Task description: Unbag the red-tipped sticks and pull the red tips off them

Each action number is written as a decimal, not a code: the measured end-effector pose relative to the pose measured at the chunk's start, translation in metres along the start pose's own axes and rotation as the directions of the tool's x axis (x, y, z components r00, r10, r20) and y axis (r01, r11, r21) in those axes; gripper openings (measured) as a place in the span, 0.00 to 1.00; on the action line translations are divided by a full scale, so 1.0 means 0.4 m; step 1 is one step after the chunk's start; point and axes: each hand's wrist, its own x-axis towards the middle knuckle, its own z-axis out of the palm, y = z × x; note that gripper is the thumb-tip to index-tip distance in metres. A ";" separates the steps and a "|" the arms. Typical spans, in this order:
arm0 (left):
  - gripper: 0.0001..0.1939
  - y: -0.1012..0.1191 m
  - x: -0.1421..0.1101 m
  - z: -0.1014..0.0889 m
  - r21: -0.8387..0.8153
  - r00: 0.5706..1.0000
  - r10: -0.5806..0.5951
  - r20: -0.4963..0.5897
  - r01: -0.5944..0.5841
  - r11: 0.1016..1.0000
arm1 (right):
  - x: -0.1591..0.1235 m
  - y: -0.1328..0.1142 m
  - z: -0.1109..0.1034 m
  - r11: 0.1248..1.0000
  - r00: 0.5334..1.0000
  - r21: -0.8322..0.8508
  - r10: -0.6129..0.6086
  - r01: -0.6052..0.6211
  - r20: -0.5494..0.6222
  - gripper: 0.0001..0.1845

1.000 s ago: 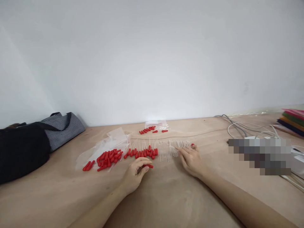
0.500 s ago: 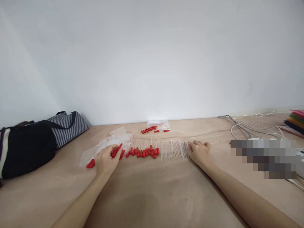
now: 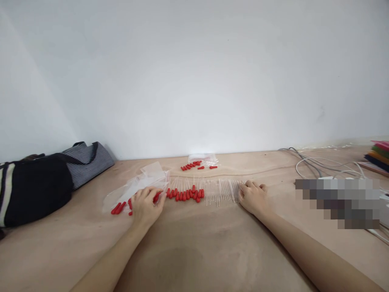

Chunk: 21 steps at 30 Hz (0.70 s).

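Note:
A row of glass dropper tubes (image 3: 225,190) lies side by side across the middle of the table. At the row's left part, several tubes carry red rubber bulbs (image 3: 184,196) on their near ends. My left hand (image 3: 148,203) is closed over red bulbs at the left end, one showing between thumb and fingers. More loose red bulbs (image 3: 120,207) lie left of it. My right hand (image 3: 254,198) rests at the row's right end, fingers curled in on the outermost tubes; its fingertips are partly hidden.
Clear plastic bags (image 3: 152,173) lie behind my left hand. Near the wall, a small bag (image 3: 201,157) has several red bulbs (image 3: 191,165) before it. A black bag and striped bag (image 3: 91,162) stand left; cables (image 3: 304,156) and coloured stacked sheets (image 3: 378,156) lie right.
My left hand has moved right, toward the bulbed tubes, uncovering loose red bulbs on its left. My right hand has shifted slightly left against the end tubes.

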 end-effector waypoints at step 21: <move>0.09 0.230 0.009 0.086 -0.218 0.978 0.205 0.033 -0.193 0.957 | -0.032 -0.040 -0.016 0.964 0.956 0.195 -0.125 0.180 -0.267 0.12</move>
